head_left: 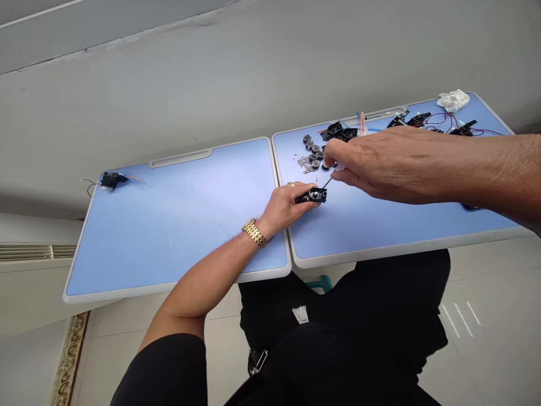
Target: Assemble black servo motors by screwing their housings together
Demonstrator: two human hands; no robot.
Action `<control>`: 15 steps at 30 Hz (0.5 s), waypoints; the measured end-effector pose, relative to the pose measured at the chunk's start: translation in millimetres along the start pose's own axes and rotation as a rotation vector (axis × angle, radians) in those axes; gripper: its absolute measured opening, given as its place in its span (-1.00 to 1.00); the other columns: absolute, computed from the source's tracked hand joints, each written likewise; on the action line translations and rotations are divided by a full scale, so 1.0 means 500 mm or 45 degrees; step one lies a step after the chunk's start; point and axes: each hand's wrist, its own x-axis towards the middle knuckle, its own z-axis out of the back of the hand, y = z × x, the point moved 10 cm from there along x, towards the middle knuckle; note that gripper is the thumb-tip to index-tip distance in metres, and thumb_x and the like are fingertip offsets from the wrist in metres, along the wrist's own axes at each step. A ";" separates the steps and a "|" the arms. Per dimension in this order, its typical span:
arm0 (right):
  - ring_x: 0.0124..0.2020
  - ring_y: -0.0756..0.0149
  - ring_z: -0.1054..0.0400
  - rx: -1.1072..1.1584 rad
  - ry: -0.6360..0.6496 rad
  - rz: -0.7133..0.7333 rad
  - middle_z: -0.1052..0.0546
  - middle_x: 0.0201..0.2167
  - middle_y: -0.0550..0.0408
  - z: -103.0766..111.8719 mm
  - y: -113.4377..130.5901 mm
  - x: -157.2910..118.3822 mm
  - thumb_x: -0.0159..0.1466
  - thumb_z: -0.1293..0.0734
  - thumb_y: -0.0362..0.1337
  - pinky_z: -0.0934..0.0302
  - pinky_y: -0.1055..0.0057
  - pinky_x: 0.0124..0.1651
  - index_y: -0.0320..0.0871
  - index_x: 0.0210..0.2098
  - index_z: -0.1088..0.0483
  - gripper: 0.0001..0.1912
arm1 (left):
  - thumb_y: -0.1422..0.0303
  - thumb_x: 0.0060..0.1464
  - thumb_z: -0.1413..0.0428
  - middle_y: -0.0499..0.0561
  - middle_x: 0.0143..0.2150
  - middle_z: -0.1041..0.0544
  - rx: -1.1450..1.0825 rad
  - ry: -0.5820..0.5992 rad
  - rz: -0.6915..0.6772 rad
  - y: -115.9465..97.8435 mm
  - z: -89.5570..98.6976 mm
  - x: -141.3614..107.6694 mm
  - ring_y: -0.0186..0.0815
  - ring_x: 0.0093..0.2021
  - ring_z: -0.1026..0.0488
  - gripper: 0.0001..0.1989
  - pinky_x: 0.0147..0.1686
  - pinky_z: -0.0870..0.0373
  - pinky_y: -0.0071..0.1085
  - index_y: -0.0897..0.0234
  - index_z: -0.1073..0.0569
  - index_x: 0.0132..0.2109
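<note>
My left hand (287, 206), with a gold watch at its wrist, grips a small black housing (311, 195) near the left edge of the right-hand blue table. A round metallic part sits inside the housing. From the right, my right hand (359, 163) pinches a screwdriver (327, 183), whose thin shaft reaches down to the housing. Its handle is mostly hidden by the fingers. Just behind the hands lie several small round black parts (310, 145) and a scatter of small screws (306, 164).
More black housings (335, 130) and wired black assemblies (418, 119) lie along the back right, near a crumpled white tissue (453, 100). One wired assembly (112, 180) sits on the left table (177, 231). A narrow seam separates the tables.
</note>
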 end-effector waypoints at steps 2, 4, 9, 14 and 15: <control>-0.58 0.23 -0.27 0.105 -0.101 0.173 -0.33 -0.61 0.23 -0.003 -0.002 0.001 0.52 -0.41 -0.02 -0.14 0.21 -0.31 0.02 -0.19 -0.39 -0.77 | 0.30 0.33 -0.38 -0.02 0.03 -0.79 -0.006 -0.006 0.002 0.001 -0.001 -0.001 -0.24 0.00 -0.72 -0.72 0.09 -0.60 -0.27 0.07 -0.71 0.15; -0.59 0.25 -0.22 0.189 -0.189 0.278 -0.24 -0.65 0.25 0.001 -0.001 -0.002 0.51 -0.44 0.00 -0.16 0.21 -0.31 0.03 -0.25 -0.36 -0.71 | 0.31 0.33 -0.37 -0.04 0.03 -0.79 -0.005 -0.002 0.002 0.002 -0.002 -0.001 -0.25 -0.01 -0.72 -0.72 0.09 -0.61 -0.27 0.06 -0.71 0.15; -0.53 0.23 -0.24 0.378 -0.328 0.245 -0.14 -0.66 0.22 0.012 -0.003 -0.009 0.38 -0.55 0.19 -0.14 0.22 -0.29 0.03 -0.34 -0.31 -0.50 | 0.33 0.33 -0.36 -0.04 0.03 -0.79 0.005 0.005 -0.020 -0.003 -0.001 0.001 -0.24 0.00 -0.72 -0.72 0.09 -0.61 -0.25 0.05 -0.70 0.15; -0.50 0.21 -0.22 0.424 -0.373 0.197 -0.16 -0.63 0.19 0.014 -0.001 -0.011 0.38 -0.55 0.21 -0.01 0.22 -0.29 0.03 -0.34 -0.29 -0.48 | 0.35 0.33 -0.37 -0.04 0.02 -0.79 0.024 -0.002 -0.043 -0.005 -0.002 0.001 -0.25 -0.01 -0.71 -0.72 0.06 -0.61 -0.26 0.07 -0.70 0.16; -0.53 0.24 -0.15 0.383 -0.358 0.208 -0.16 -0.64 0.20 0.013 0.004 -0.011 0.40 -0.54 0.18 0.03 0.22 -0.31 0.03 -0.34 -0.28 -0.50 | 0.35 0.33 -0.37 -0.04 0.02 -0.79 0.030 -0.004 -0.045 -0.005 -0.003 0.001 -0.25 -0.01 -0.71 -0.71 0.07 -0.61 -0.26 0.07 -0.70 0.16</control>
